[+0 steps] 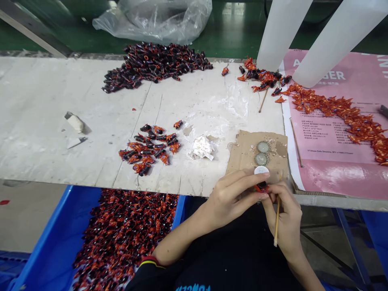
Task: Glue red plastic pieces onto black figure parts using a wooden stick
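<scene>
My left hand pinches a small red-and-black paper-wrapped piece at the near edge of the table. My right hand is closed round a thin wooden stick, its upper end meeting the piece. Both hands hover just below a scrap of brown cardboard that carries two round glue-stained caps and a white disc. A small heap of the same red-and-black pieces lies to the left of my hands.
A large dark pile of pieces sits at the far edge, orange ones trail across a pink sheet on the right. A blue bin full of pieces stands below the table. Crumpled white paper, two white tubes, a plastic bag.
</scene>
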### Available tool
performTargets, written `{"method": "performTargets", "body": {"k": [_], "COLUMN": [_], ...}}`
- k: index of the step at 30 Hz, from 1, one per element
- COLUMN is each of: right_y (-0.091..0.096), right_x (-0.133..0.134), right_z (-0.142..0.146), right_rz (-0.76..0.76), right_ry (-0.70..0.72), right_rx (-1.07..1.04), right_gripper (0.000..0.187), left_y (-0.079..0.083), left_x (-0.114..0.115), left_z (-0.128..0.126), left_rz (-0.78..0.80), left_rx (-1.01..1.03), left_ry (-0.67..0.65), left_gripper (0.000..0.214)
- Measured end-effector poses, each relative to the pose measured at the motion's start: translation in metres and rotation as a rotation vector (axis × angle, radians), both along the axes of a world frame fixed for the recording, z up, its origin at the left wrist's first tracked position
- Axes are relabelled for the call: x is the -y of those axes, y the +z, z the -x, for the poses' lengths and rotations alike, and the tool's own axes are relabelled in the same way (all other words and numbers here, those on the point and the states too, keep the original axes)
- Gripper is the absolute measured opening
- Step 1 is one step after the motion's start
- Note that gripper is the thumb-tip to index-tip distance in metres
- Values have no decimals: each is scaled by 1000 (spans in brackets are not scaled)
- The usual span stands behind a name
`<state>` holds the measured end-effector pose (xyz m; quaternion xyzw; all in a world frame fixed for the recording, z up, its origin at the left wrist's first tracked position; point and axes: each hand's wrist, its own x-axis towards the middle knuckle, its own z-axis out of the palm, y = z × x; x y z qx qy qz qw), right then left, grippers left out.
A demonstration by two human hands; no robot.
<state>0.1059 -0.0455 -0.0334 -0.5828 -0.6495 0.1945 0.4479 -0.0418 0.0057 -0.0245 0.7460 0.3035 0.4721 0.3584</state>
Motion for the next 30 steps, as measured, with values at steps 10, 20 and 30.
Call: {"method": "performTargets", "body": {"k": [10, 20, 30], "right_y": [-4, -2, -2], "right_x": [-1, 1, 0], "right_z": [0, -3, -3], "right_rz": [-20, -24, -48], "right_ry": [0, 12, -5], "right_rx": [18, 53, 80], "right_gripper": [10, 11, 9], "left_y": [4, 6, 4], "left_x": [1, 0, 0], "left_z": [-1, 0, -1], "left_rz": [46, 130, 149], "left_rx": [22, 69, 87], "left_ry": [-13, -48, -43], "left_gripper": [25, 24, 26]}}
